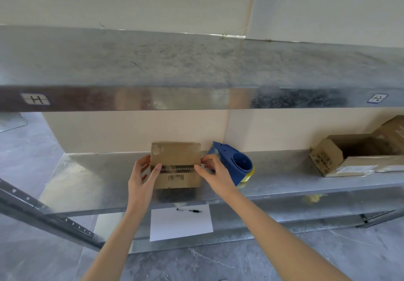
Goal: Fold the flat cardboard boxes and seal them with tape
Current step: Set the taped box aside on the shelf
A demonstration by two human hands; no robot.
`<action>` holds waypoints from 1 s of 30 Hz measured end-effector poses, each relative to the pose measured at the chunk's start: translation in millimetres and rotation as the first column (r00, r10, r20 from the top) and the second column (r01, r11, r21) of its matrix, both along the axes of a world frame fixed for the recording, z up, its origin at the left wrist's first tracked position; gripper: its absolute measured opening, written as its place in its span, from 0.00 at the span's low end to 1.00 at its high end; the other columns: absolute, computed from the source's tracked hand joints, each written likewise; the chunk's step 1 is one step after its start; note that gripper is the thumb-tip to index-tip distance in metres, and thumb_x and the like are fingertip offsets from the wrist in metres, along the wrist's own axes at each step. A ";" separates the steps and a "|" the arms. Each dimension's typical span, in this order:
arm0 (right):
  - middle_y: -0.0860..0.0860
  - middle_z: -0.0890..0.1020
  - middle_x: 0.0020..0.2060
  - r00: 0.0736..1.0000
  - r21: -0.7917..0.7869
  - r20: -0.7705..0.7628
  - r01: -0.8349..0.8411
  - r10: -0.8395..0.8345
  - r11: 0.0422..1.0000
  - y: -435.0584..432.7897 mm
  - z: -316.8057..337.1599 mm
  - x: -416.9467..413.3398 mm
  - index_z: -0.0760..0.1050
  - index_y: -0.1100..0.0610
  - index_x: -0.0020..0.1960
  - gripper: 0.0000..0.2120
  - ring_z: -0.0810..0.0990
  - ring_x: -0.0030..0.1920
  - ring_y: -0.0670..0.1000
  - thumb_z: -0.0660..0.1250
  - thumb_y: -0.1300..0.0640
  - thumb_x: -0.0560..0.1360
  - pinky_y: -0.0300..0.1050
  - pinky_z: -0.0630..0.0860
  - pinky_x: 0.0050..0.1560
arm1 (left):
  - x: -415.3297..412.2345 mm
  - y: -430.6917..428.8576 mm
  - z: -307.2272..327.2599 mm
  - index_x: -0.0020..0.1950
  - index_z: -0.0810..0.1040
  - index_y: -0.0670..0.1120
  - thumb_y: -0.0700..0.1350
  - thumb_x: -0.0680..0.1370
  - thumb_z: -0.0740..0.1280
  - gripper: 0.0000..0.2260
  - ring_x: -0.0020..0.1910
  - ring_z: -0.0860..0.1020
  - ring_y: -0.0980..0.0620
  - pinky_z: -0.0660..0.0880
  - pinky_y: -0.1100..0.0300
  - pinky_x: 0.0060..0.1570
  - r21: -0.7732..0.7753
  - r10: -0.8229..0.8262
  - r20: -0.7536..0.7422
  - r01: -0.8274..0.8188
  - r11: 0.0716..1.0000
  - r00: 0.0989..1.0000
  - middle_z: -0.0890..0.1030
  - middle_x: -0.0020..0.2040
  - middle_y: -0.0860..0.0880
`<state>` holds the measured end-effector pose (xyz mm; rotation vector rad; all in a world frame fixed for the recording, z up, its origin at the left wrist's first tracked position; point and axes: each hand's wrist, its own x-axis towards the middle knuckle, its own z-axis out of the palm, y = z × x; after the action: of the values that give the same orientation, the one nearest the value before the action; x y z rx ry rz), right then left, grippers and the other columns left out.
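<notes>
box [176,156] sits on the middle shelf [87,178], tape [177,168] already across the seam. left grip [142,178] clamps the left edge, thumb on top, probably so it won't slide. right grip [213,174] pinches the right edge where the tape ends, i'd guess to rub it down. dispenser [238,164] is parked just behind that hand, handy for another strip.

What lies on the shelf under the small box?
A white sheet of paper with a black pen on it. The small box's shelf hides the lower shelf's rear.
</notes>
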<state>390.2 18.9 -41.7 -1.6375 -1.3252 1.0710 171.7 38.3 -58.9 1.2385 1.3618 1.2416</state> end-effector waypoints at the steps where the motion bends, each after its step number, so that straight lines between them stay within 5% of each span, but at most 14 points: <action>1: 0.39 0.79 0.58 0.999 -0.005 -0.041 0.000 -0.001 1.000 -0.6 1.4 -0.9 0.73 0.49 0.59 0.15 0.75 0.62 0.42 0.70 0.45 0.77 0.47 0.71 0.67 | -1.0 -0.1 3.0 0.65 0.72 0.52 0.56 0.73 0.69 0.22 0.60 0.78 0.56 0.76 0.56 0.61 -0.005 -0.017 0.027 0.017 1.000 0.999 0.79 0.60 0.54; 9: 0.41 0.73 0.67 0.975 0.000 -0.219 -0.027 0.026 1.000 0.7 7.8 -11.6 0.60 0.39 0.75 0.38 0.70 0.65 0.38 0.72 0.38 0.69 0.42 0.65 0.68 | -10.9 -6.2 9.8 0.65 0.69 0.56 0.56 0.70 0.74 0.26 0.60 0.77 0.59 0.76 0.60 0.56 0.007 -0.082 -0.044 0.082 0.997 0.996 0.78 0.61 0.57; 15: 0.39 0.76 0.59 1.000 0.030 -0.022 -0.009 0.010 1.000 5.2 4.1 -18.6 0.64 0.41 0.70 0.25 0.73 0.63 0.44 0.71 0.46 0.76 0.35 0.67 0.57 | -15.9 -4.6 4.5 0.67 0.71 0.57 0.53 0.75 0.72 0.22 0.62 0.75 0.57 0.75 0.54 0.62 0.005 -0.049 -0.169 0.050 0.999 0.984 0.77 0.61 0.59; 18: 0.46 0.76 0.66 1.000 0.034 0.013 -0.011 0.011 0.999 6.2 2.9 -19.8 0.63 0.44 0.74 0.28 0.74 0.64 0.46 0.69 0.44 0.77 0.43 0.70 0.65 | -17.4 -6.4 6.9 0.68 0.70 0.57 0.58 0.73 0.70 0.25 0.65 0.73 0.57 0.71 0.56 0.65 -0.019 -0.072 -0.123 0.070 0.997 0.990 0.76 0.64 0.59; 21: 0.49 0.77 0.66 0.999 0.063 0.049 -0.013 0.010 0.998 5.5 1.6 -22.0 0.57 0.43 0.76 0.32 0.75 0.60 0.46 0.68 0.44 0.78 0.40 0.69 0.63 | -17.6 -9.4 9.4 0.66 0.66 0.64 0.53 0.75 0.70 0.22 0.66 0.74 0.57 0.72 0.64 0.63 0.014 -0.111 -0.055 0.112 0.994 0.992 0.74 0.65 0.60; 25: 0.57 0.84 0.47 0.972 0.130 0.229 -0.083 0.051 0.988 3.8 -3.7 -17.9 0.57 0.41 0.75 0.28 0.83 0.43 0.45 0.66 0.45 0.79 0.26 0.71 0.46 | -21.3 -13.6 5.1 0.67 0.59 0.73 0.49 0.81 0.65 0.24 0.67 0.69 0.62 0.68 0.67 0.65 0.053 -0.242 -0.254 0.263 0.963 0.937 0.66 0.72 0.59; 27: 0.56 0.83 0.45 0.943 0.121 0.312 -0.157 0.113 0.980 3.1 -5.4 -13.3 0.61 0.40 0.73 0.24 0.80 0.36 0.43 0.64 0.44 0.79 0.32 0.74 0.47 | -23.2 -13.1 0.4 0.65 0.61 0.73 0.50 0.82 0.64 0.21 0.66 0.70 0.61 0.69 0.62 0.67 0.037 -0.279 -0.323 0.307 0.951 0.904 0.66 0.72 0.58; 30: 0.55 0.82 0.54 0.947 0.084 0.290 -0.167 0.137 0.982 4.3 -7.8 -8.6 0.65 0.41 0.69 0.20 0.82 0.46 0.47 0.65 0.42 0.79 0.39 0.73 0.55 | -25.2 -10.7 -3.7 0.64 0.64 0.69 0.52 0.80 0.65 0.18 0.65 0.71 0.57 0.69 0.64 0.63 0.006 -0.258 -0.327 0.275 0.961 0.909 0.69 0.69 0.58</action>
<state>381.6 23.2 -49.5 -1.6739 -1.6907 0.8557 146.5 27.6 -62.6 1.6608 1.3365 0.9133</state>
